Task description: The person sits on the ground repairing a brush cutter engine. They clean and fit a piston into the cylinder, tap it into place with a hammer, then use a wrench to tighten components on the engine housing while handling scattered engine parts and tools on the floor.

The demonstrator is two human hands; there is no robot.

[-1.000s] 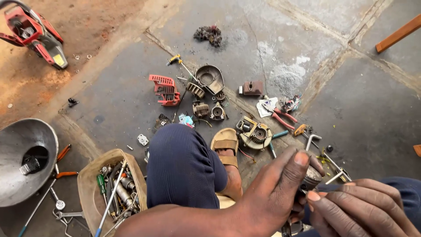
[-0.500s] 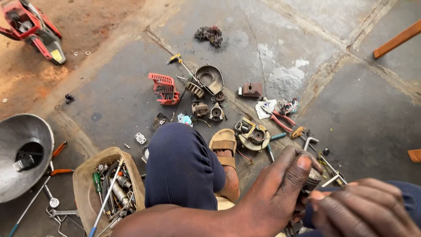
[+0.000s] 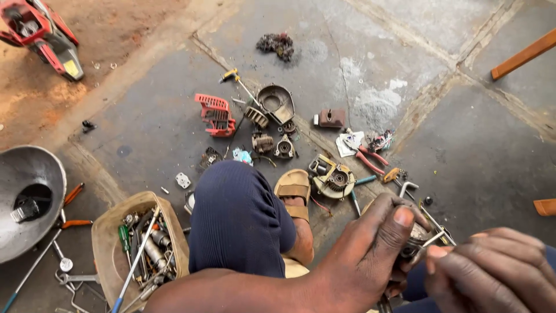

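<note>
While seated over the concrete floor (image 3: 452, 150), both hands work one small metal engine part (image 3: 418, 236) at lower right.

Largest first: grey metal bowl (image 3: 29, 174) at far left; tan tub (image 3: 110, 232) of hand tools beside the knee; red cover (image 3: 216, 115) and round flywheel unit (image 3: 331, 178) lie apart among loose pieces. Left hand (image 3: 370, 255) is curled shut around the part, thumb on top. Right hand (image 3: 492, 272) has fingers pinched closed on its edge.
</note>
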